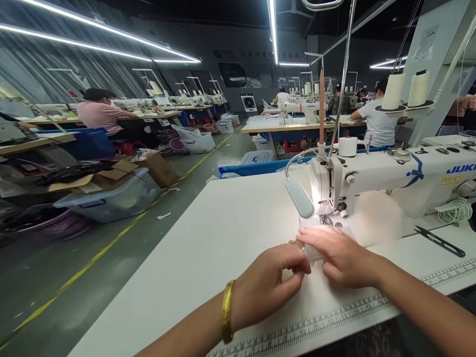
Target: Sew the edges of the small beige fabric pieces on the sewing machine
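A white sewing machine (375, 173) stands on the table, its lamp lighting the needle area. Just in front of the presser foot (326, 220), my right hand (342, 255) lies palm down with its fingers stretched flat toward the left. Beneath it a small whitish, see-through-looking piece (315, 254) partly shows; its kind is unclear. My left hand (273, 280), with a gold bangle (227, 311) at the wrist, is curled beside that piece. Its thumb and fingertips come together, and whatever is between them is hidden. The fingers of both hands nearly meet.
Black thread snips (441, 241) lie on the right of the white tabletop (178, 253). A ruler strip (334, 317) runs along the front edge. Coiled pale cord (454, 211) rests by the machine. Left of the table are a yellow floor line (107, 250) and a plastic bin (111, 198). Other people sew farther off.
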`<state>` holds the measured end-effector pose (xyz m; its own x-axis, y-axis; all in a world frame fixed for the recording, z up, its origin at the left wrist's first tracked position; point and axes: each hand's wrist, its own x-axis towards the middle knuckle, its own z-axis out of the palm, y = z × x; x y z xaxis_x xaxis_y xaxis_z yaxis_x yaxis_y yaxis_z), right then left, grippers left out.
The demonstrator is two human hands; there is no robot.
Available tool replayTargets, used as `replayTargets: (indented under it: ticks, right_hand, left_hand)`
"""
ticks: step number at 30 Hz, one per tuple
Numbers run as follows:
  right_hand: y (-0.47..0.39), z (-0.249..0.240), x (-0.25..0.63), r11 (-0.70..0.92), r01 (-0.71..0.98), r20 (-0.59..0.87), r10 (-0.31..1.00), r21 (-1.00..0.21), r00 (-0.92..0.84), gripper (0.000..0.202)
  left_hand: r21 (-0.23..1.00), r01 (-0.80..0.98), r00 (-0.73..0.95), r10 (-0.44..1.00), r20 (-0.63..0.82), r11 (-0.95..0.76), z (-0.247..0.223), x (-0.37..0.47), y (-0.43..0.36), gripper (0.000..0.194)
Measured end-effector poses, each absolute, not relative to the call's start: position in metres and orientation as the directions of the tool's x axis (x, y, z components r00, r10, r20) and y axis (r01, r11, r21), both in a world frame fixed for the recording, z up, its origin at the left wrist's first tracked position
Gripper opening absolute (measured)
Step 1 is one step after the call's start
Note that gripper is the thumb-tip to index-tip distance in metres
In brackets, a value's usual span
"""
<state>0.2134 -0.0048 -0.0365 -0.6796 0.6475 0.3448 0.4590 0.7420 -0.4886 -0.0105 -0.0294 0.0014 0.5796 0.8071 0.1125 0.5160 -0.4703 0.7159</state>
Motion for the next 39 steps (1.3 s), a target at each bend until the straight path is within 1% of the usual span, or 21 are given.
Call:
replayTargets:
  ticks: [1, 3, 5, 6, 7, 9, 11, 13, 14, 15, 17, 18, 20, 22, 24, 26, 28, 31, 35, 37, 39]
  right_hand:
    - [-0.003, -0.034, 0.208, 0.742, 0.443, 0.307, 0.633, -0.503, -0.711, 0.074]
    - [-0.002, -0.030, 0.201, 0.726, 0.452, 0.235, 0.629, -0.518, -0.741, 0.057]
    - [-0.001, -0.028, 0.204, 0.699, 0.490, 0.198, 0.658, -0.521, -0.727, 0.032]
    - [-0.002, -0.027, 0.209, 0.679, 0.509, 0.198, 0.682, -0.529, -0.704, 0.022]
    - [-0.003, -0.026, 0.216, 0.657, 0.521, 0.211, 0.709, -0.545, -0.673, 0.017]
    - [-0.009, -0.025, 0.233, 0.603, 0.547, 0.268, 0.776, -0.581, -0.570, 0.014]
    - [-0.019, -0.027, 0.250, 0.596, 0.565, 0.409, 0.803, -0.571, -0.434, 0.015]
    - [-0.033, -0.033, 0.261, 0.655, 0.602, 0.576, 0.733, -0.456, -0.361, 0.016]
    - [-0.040, -0.038, 0.263, 0.679, 0.627, 0.625, 0.690, -0.383, -0.365, 0.018]
    - [-0.047, -0.044, 0.264, 0.698, 0.645, 0.649, 0.652, -0.312, -0.392, 0.021]
    - [-0.060, -0.055, 0.260, 0.738, 0.637, 0.626, 0.608, -0.221, -0.488, 0.025]
    - [-0.066, -0.060, 0.257, 0.770, 0.605, 0.599, 0.587, -0.204, -0.545, 0.026]
    - [-0.076, -0.062, 0.252, 0.819, 0.522, 0.514, 0.563, -0.238, -0.648, 0.028]
    - [-0.081, -0.057, 0.251, 0.825, 0.452, 0.446, 0.564, -0.338, -0.695, 0.038]
    - [-0.080, -0.051, 0.255, 0.801, 0.410, 0.433, 0.586, -0.437, -0.684, 0.050]
    - [-0.073, -0.049, 0.258, 0.771, 0.404, 0.443, 0.621, -0.492, -0.647, 0.055]
    - [-0.064, -0.053, 0.259, 0.732, 0.457, 0.430, 0.673, -0.506, -0.601, 0.053]
    - [-0.054, -0.065, 0.257, 0.690, 0.549, 0.430, 0.723, -0.472, -0.540, 0.054]
    - [-0.054, -0.080, 0.252, 0.690, 0.584, 0.467, 0.722, -0.428, -0.510, 0.060]
    - [-0.058, -0.083, 0.251, 0.700, 0.580, 0.489, 0.710, -0.416, -0.507, 0.060]
    - [-0.064, -0.081, 0.253, 0.703, 0.565, 0.491, 0.709, -0.432, -0.507, 0.058]
  left_hand:
    - [0.696, 0.489, 0.627, 0.767, 0.140, -0.526, 0.005, -0.009, -0.033, 0.020]
    - [0.659, 0.465, 0.687, 0.711, 0.152, -0.591, 0.014, -0.010, -0.036, 0.022]
    - [0.620, 0.494, 0.689, 0.710, 0.149, -0.610, 0.022, -0.014, -0.034, 0.022]
    - [0.600, 0.516, 0.670, 0.725, 0.162, -0.611, 0.025, -0.017, -0.031, 0.023]
    - [0.580, 0.536, 0.645, 0.741, 0.187, -0.613, 0.027, -0.021, -0.027, 0.023]
    - [0.523, 0.555, 0.605, 0.745, 0.279, -0.647, 0.028, -0.029, -0.019, 0.024]
    - [0.409, 0.546, 0.632, 0.680, 0.373, -0.731, 0.024, -0.037, -0.012, 0.027]
    - [0.277, 0.507, 0.724, 0.577, 0.378, -0.816, 0.016, -0.042, -0.008, 0.031]
    - [0.237, 0.487, 0.768, 0.542, 0.342, -0.840, 0.012, -0.044, -0.007, 0.032]
    - [0.230, 0.472, 0.800, 0.523, 0.293, -0.851, 0.008, -0.046, -0.008, 0.032]
    - [0.301, 0.453, 0.820, 0.525, 0.228, -0.839, 0.002, -0.049, -0.011, 0.029]
    - [0.360, 0.446, 0.813, 0.539, 0.219, -0.819, 0.001, -0.050, -0.013, 0.027]
    - [0.469, 0.432, 0.776, 0.582, 0.241, -0.770, 0.001, -0.049, -0.018, 0.023]
    - [0.533, 0.462, 0.710, 0.656, 0.257, -0.709, 0.002, -0.043, -0.022, 0.022]
    - [0.544, 0.528, 0.645, 0.725, 0.243, -0.652, -0.002, -0.033, -0.024, 0.017]
    - [0.521, 0.596, 0.604, 0.769, 0.209, -0.611, -0.013, -0.022, -0.024, 0.009]
    - [0.502, 0.646, 0.576, 0.799, 0.172, -0.574, -0.026, -0.013, -0.023, 0.008]
    - [0.508, 0.667, 0.535, 0.825, 0.182, -0.545, -0.044, -0.005, -0.021, 0.004]
    - [0.593, 0.611, 0.492, 0.838, 0.235, -0.525, -0.046, -0.005, -0.016, 0.027]
    - [0.648, 0.575, 0.453, 0.854, 0.256, -0.499, -0.037, -0.006, -0.014, 0.030]
    - [0.690, 0.542, 0.419, 0.866, 0.273, -0.480, -0.024, -0.006, -0.015, 0.030]
